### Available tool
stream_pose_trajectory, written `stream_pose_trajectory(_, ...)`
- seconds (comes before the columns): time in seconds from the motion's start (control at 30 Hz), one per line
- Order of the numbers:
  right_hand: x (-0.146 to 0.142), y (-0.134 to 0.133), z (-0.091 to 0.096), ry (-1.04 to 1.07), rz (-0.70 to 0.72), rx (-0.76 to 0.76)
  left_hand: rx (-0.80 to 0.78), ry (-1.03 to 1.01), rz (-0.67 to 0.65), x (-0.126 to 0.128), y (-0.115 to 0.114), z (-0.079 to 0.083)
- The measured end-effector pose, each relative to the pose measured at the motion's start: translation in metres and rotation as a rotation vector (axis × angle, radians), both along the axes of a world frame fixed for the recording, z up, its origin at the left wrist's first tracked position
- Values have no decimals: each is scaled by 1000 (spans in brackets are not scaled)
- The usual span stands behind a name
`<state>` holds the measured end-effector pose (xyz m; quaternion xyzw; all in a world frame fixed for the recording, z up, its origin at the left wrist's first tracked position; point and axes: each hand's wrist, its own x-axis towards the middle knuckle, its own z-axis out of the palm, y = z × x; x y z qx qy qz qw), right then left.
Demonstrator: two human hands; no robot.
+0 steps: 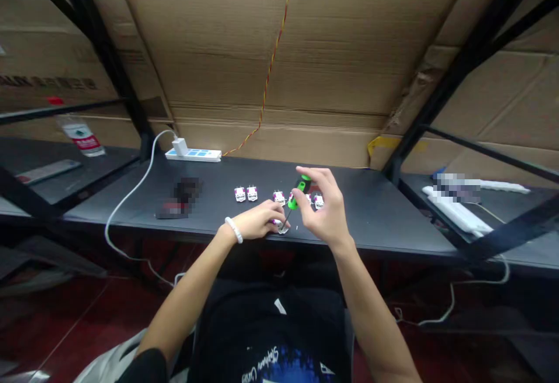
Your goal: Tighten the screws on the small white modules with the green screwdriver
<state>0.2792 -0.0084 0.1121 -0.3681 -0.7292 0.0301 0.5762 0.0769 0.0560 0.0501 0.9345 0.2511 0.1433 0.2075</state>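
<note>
My right hand (325, 205) grips a green and black screwdriver (299, 191) between thumb and fingers. Its thin shaft slants down to a small white and purple part (283, 229) near the table's front edge. My left hand (257, 220), with a white beaded bracelet on the wrist, pinches that same part against the table. Fingers partly cover it, so whether the tip sits in a screw cannot be told. Behind the hands lie several similar parts, among them one white and purple piece (279, 198) and another piece (318, 201) partly beside my right hand.
Two more white and purple parts (246, 194) lie left of centre on the dark table (384, 220). A white power strip (205, 155) with a plugged-in charger (180, 146) stands at the back. A white cable (131, 191) runs over the left front edge. Black frame posts (395, 167) flank the table.
</note>
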Motion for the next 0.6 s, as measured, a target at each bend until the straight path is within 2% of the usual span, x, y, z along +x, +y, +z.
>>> stream_pose_trajectory(0.4, 2, 1, -1, 0, 19, -23, 9, 21, -18, 1, 0, 0)
stream_pose_trajectory(0.6, 4, 1, -2, -31, 123, -46, -15, 20, -14, 2, -1, 1)
